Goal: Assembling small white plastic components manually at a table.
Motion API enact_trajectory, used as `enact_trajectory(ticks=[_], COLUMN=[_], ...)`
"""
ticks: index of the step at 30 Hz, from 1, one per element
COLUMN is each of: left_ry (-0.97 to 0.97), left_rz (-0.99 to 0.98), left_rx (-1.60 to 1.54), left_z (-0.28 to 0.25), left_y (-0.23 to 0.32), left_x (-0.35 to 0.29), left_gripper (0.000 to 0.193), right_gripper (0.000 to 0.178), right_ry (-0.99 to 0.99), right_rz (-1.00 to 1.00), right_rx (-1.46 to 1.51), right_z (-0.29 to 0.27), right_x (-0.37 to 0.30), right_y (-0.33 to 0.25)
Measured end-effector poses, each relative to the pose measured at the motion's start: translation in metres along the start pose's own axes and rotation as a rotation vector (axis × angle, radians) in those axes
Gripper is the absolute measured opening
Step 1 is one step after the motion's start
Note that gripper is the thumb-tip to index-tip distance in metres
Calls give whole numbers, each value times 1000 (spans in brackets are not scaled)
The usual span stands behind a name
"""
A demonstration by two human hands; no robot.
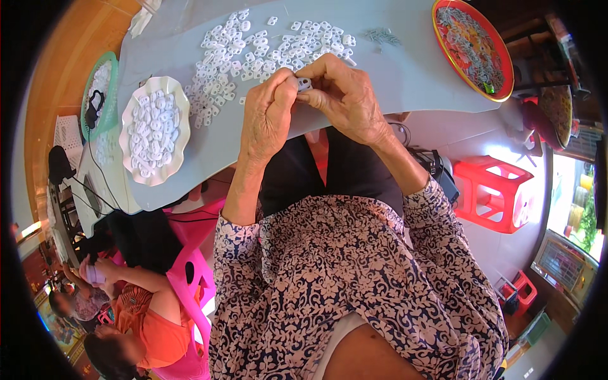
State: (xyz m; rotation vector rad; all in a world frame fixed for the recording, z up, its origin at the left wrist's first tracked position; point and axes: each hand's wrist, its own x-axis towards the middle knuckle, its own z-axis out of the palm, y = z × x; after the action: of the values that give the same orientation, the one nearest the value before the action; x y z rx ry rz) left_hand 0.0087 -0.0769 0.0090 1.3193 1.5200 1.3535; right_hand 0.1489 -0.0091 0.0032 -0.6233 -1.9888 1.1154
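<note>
My left hand (268, 114) and my right hand (347, 98) meet over the table's near edge. Between their fingertips is a small white plastic piece (304, 83) with dark holes. The right thumb and forefinger pinch it, while the curled left fingers press at its other side. Whether the left fingers also hold a thin pin is hidden. Just beyond the hands, many like white plastic pieces (253, 60) lie spread over the grey tabletop (405, 82). A small heap of thin grey metal pins (382, 37) sits beyond my right hand.
A wavy-rimmed white dish (185, 120) of white pieces stands at left, near a green basket (114, 95). A red round tray (506, 85) of metal pins lies far right. Red stools (491, 196) stand at right. A person in orange (166, 332) sits on a pink chair (190, 247) at lower left.
</note>
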Motion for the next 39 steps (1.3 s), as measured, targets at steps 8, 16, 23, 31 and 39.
enact_trajectory(ticks=[8, 16, 23, 31, 39], left_ry=[-29, 70, 90, 137, 238], left_rz=[-50, -21, 8, 136, 153], left_rx=[-14, -31, 19, 73, 171], left_z=[4, 7, 8, 7, 14], left_y=[-3, -2, -3, 5, 3], left_x=[3, 1, 1, -1, 1], left_gripper=[26, 31, 32, 17, 13], right_gripper=[17, 13, 16, 11, 6], right_ry=[47, -1, -11, 7, -4], right_rz=[-40, 168, 199, 242, 265], right_rx=[51, 350, 344, 375, 491], right_z=[-1, -5, -2, -4, -8], right_x=[-2, 3, 3, 6, 5], right_y=[5, 5, 10, 1, 8])
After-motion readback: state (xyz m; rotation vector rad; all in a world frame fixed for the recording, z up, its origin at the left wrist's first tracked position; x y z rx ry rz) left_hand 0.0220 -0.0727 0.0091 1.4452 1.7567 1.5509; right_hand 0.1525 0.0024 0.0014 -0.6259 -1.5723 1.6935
